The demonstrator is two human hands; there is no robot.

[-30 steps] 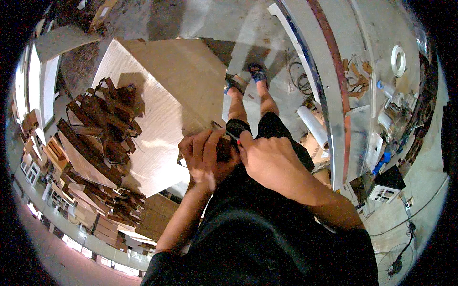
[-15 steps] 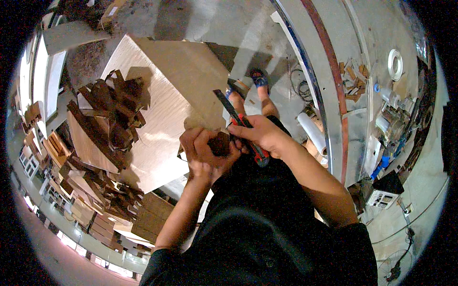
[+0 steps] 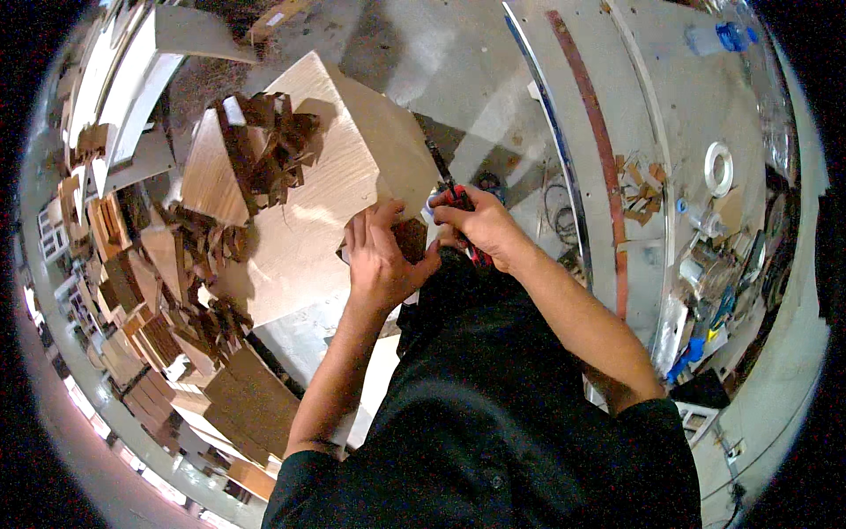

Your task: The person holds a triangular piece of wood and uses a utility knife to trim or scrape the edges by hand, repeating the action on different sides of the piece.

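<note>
My right hand (image 3: 483, 231) is wrapped round a red-and-black utility knife (image 3: 456, 196). Its long dark blade points away from me, up and slightly left. Close by on the left, my left hand (image 3: 377, 260) curls its fingers and thumb about a small dark brown piece (image 3: 410, 238), perhaps wood; part of it is hidden by the hand. Both hands are over the near right edge of a pale wood-grain board surface (image 3: 344, 150). On that surface lies a heap of dark brown strips (image 3: 278, 145), left of and beyond my left hand.
More brown strips and offcuts (image 3: 207, 251) pile up at the left, with stacked boards (image 3: 242, 401) nearer. A dark metal-edged rail (image 3: 551, 115) and a red-brown strip (image 3: 595, 145) run along the right. Further right are a white ring (image 3: 718, 169), wood scraps (image 3: 643, 194) and bottles.
The view has shifted, so the board and heap sit further right. My left hand has opened out somewhat around the brown piece. The knife stays in my right hand, its blade tilted more upright.
</note>
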